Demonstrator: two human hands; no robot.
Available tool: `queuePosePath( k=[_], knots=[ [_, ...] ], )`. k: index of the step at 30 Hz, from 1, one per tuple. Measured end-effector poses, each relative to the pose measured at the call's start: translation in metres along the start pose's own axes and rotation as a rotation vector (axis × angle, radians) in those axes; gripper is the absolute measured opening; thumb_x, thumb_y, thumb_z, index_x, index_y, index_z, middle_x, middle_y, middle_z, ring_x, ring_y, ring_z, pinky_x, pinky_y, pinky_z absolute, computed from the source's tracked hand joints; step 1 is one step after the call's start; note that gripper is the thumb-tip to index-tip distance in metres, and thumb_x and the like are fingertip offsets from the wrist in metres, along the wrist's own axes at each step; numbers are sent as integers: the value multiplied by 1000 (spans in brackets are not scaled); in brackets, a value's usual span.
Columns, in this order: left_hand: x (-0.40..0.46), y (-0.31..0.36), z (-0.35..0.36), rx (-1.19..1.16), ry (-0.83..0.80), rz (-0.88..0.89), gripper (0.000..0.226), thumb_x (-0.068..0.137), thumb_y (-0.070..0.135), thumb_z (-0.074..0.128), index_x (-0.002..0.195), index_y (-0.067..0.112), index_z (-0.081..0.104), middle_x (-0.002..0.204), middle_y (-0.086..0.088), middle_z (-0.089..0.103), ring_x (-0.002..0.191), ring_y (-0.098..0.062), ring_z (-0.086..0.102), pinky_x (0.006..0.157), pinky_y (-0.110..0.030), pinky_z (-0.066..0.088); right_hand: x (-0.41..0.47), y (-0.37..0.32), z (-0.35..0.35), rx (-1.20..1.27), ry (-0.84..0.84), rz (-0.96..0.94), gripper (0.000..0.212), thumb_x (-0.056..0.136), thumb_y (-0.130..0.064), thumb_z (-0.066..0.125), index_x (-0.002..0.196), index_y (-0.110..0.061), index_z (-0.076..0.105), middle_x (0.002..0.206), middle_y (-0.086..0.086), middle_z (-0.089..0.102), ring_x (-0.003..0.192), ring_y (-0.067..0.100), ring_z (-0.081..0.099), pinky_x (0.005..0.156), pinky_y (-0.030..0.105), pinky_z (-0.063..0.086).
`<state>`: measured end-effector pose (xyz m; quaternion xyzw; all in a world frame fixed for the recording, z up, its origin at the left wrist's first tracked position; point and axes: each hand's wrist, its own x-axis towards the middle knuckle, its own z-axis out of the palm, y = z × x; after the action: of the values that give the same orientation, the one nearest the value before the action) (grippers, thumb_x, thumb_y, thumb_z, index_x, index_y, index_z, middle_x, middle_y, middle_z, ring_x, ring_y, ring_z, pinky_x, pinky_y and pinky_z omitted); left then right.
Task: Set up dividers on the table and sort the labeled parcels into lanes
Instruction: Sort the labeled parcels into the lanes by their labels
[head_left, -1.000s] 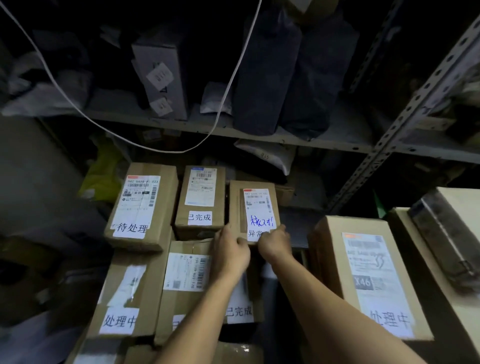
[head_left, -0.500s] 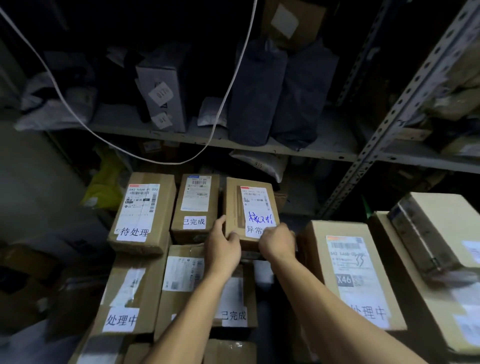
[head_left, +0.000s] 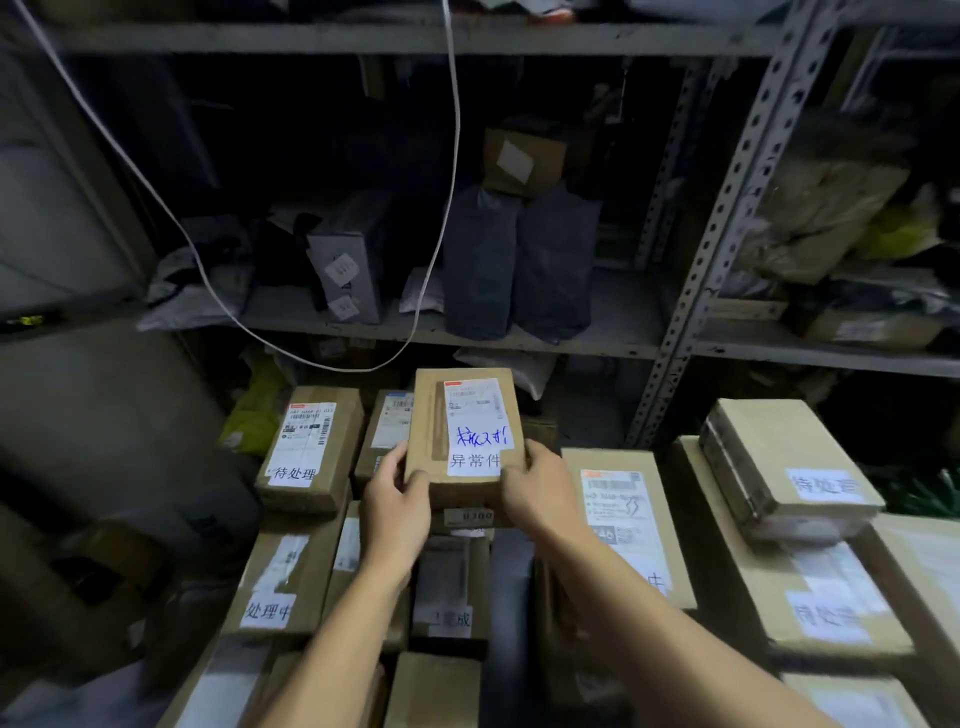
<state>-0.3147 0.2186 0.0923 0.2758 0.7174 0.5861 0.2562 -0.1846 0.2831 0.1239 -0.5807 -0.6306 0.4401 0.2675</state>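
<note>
- Parcel marked 异常件 (head_left: 460, 434) sits between both hands, raised over the stacked boxes.
- Left hand (head_left: 396, 501) grips its near-left corner; right hand (head_left: 537, 488) grips the near-right.
- Beside it: 待处理 box (head_left: 311, 449) left, large box (head_left: 621, 514) right.

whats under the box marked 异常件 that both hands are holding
Below the 异常件 box: a cardboard edge with a small printed label and a dark parcel. Anything directly beneath is covered.

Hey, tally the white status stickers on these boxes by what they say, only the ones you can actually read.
异常件: 1, on the held box
待处理: 1, on the left-rear box
处理中: 1, on the left-front box
Total: 3 readable; the rest are blurred or covered.
</note>
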Motion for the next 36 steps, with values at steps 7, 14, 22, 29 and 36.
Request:
queuePosePath(
  k=[7, 14, 22, 29, 36],
  knots=[
    [-94, 52, 16, -135, 0, 50, 37, 97, 17, 49, 132, 24, 57, 122, 4, 66, 113, -13, 61, 98, -42, 51, -52, 21, -96, 328, -161, -96, 31, 90, -24, 62, 120, -29, 61, 100, -11, 71, 83, 3, 68, 57, 16, 49],
    [-201, 108, 66, -235, 31, 162, 28, 92, 23, 60, 120, 26, 59, 113, 2, 69, 106, -14, 66, 84, -38, 57, -93, 42, -219, 470, -240, -223, 41, 70, -45, 67, 111, -44, 63, 103, -10, 71, 98, 13, 69, 65, 29, 56],
    [-280, 157, 162, -302, -177, 240, 30, 81, 34, 66, 110, 33, 60, 104, 12, 72, 102, -7, 67, 83, -32, 56, -120, 90, -362, 488, -112, -274, 28, 77, -39, 68, 105, -45, 66, 100, -14, 73, 95, 9, 71, 73, 32, 60],
    [-327, 172, 255, -305, -365, 218, 26, 79, 37, 64, 105, 37, 61, 98, 17, 71, 95, -5, 68, 74, -29, 59, -136, 143, -464, 461, 53, -207, 20, 92, -26, 65, 108, -39, 64, 98, -12, 74, 88, 6, 71, 62, 23, 55],
    [-354, 158, 315, -249, -445, 131, 18, 86, 30, 64, 104, 32, 60, 101, 11, 71, 98, -5, 66, 83, -28, 54, -139, 198, -504, 468, 115, -135, 22, 86, -34, 66, 108, -36, 63, 94, -18, 74, 86, 4, 72, 66, 29, 60]
  ],
)
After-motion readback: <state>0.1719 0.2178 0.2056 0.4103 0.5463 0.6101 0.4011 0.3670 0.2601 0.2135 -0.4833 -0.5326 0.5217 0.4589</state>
